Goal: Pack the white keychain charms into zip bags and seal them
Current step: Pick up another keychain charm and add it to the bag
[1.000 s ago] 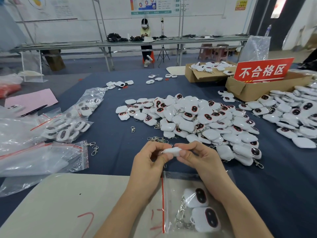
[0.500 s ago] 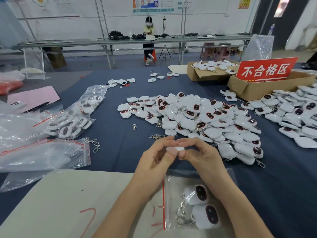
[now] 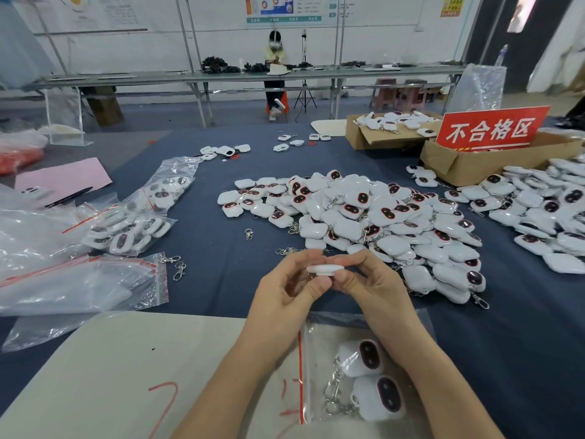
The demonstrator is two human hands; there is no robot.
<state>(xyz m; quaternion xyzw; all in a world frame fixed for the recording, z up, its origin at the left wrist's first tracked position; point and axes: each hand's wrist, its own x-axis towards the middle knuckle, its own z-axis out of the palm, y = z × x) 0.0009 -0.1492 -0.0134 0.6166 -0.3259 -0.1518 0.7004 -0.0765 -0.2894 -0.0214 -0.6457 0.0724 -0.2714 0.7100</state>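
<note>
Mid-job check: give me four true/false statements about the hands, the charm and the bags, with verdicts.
1. The left hand and right hand pinch one white charm between them. True.
2. The zip bag under the wrists is empty. False: it holds two charms with chains.
3. The red sign stands in a cardboard box. True.
4. The loose charm pile lies left of the hands. False: it lies beyond them and to the right; filled bags lie to the left.
</note>
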